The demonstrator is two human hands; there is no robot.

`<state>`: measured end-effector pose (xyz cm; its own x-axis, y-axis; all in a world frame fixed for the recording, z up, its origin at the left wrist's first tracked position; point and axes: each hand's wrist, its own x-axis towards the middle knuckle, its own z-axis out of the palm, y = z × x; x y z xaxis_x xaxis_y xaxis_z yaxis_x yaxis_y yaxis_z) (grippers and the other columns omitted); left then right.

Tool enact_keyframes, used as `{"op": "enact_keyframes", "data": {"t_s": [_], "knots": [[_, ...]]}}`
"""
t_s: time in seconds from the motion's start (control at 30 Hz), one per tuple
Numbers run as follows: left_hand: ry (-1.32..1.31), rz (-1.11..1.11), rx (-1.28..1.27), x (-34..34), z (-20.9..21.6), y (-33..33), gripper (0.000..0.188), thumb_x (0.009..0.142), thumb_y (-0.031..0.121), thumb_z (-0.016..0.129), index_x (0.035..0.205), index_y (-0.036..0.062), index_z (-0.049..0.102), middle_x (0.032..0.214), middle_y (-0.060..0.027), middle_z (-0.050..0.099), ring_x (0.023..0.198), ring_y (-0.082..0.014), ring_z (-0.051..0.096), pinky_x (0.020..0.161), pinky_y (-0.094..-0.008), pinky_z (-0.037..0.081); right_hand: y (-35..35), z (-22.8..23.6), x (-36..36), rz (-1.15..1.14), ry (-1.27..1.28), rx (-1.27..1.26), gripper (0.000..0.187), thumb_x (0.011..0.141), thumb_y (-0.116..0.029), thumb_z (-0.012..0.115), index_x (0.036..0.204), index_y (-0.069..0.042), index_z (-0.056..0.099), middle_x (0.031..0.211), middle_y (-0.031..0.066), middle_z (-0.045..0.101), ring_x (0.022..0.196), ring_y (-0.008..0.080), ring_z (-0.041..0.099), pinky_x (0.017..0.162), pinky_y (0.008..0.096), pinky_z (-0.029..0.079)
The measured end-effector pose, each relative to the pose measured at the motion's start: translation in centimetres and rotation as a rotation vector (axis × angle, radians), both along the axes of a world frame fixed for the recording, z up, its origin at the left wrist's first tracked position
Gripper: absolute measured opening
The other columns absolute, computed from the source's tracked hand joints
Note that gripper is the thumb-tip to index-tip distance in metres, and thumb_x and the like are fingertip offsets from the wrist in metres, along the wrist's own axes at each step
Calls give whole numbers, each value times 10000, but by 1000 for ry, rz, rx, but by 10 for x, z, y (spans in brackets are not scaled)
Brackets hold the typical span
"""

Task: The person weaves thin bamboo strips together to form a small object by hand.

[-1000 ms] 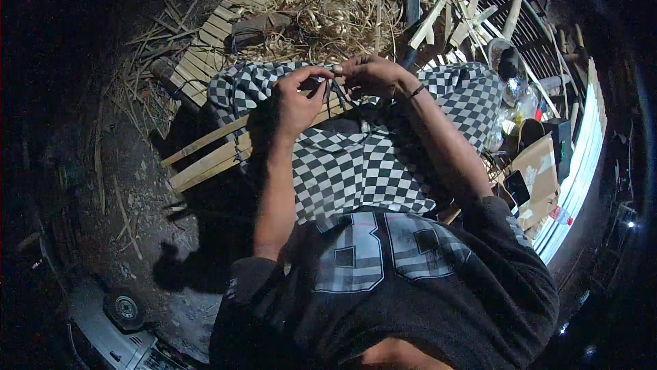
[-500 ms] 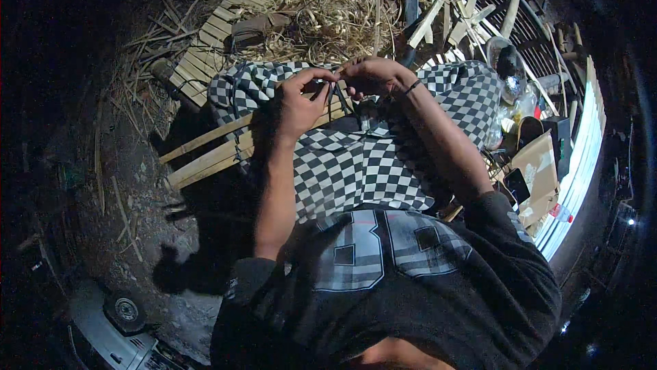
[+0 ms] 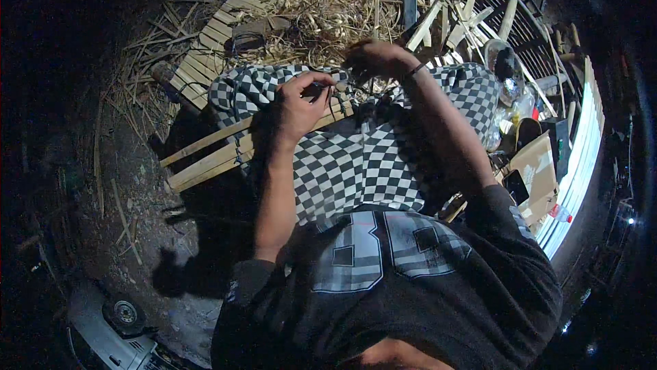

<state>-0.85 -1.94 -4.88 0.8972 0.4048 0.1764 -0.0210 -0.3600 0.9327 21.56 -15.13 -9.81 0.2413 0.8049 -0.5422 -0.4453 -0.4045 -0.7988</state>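
Note:
My left hand (image 3: 301, 102) is closed in a pinch, thumb and forefinger together, on a thin dark cord (image 3: 333, 102) at the end of some bamboo strips (image 3: 209, 167). These pale, flat strips lie across my lap and stick out to the left, with a dark binding around them further along. My right hand (image 3: 378, 59) is a little beyond and to the right of the left one, apart from it, over the near edge of the shavings. Its fingers are dark and smeared, so what they hold, if anything, is hidden.
Checkered trousers (image 3: 328, 165) cover my lap. Ahead lies a heap of bamboo shavings (image 3: 335, 11) on a slatted bamboo platform (image 3: 219, 24). Cut bamboo pieces (image 3: 465, 21) lie at the far right. A cardboard box (image 3: 534, 172), a phone (image 3: 515, 187) and plastic bottles (image 3: 510, 72) are at my right.
My right hand has moved away from the left, slightly up and to the right. The left hand has stayed in its pinch, and the strips have hardly shifted.

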Motion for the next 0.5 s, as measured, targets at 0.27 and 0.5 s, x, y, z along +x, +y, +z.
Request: {"op": "enact_keyframes", "data": {"t_s": [0.27, 0.5], "knots": [[-17, 21, 59, -6, 2, 3, 187, 813, -74, 696, 957, 40, 726, 928, -57, 748, 824, -122, 696, 761, -260, 534, 0, 16, 29, 203, -384, -7, 300, 1012, -253, 561, 1185, -23, 645, 1021, 39, 739, 767, 130, 675, 634, 268, 531], [-18, 9, 35, -2, 14, -2, 151, 815, -47, 722, 942, 35, 725, 934, -70, 749, 856, -149, 711, 797, -284, 546, 8, 31, 6, 346, -712, 223, 322, 995, -180, 578, 1237, 30, 611, 1057, 108, 734, 897, 214, 729, 756, 321, 590]]}}
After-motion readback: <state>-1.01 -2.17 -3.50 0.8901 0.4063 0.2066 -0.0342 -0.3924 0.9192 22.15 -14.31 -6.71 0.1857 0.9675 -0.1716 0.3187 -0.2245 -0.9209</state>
